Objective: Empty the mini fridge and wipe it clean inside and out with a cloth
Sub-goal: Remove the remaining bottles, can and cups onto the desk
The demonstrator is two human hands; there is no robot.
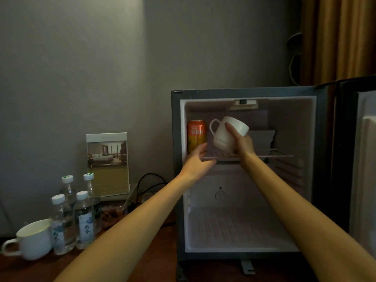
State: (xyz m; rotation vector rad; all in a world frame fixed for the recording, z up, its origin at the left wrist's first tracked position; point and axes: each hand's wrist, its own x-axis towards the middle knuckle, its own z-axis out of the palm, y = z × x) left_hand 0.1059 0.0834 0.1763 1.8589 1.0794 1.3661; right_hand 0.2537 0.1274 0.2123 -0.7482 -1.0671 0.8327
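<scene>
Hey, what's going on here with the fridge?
A person is emptying the open mini fridge. The right hand grips a white mug, tilted, above the wire shelf. The left hand reaches toward the base of an orange can standing at the shelf's left end. Four water bottles and another cup stand on the table to the left.

The mini fridge (pixel 177 180) stands on the desk (pixel 158 261), its door (pixel 364 159) open to the right. Inside, a can (pixel 196 135) stands at the left of the wire shelf (pixel 274 153). Just right of the can, the right hand (pixel 244 143) holds a mug (pixel 227 133) above the shelf. The left hand (pixel 197 161) is before the can's foot. Left of the fridge stand four water bottles (pixel 83 216), with a cup (pixel 33 239) to their left and a picture card (pixel 107 165) behind.
</scene>
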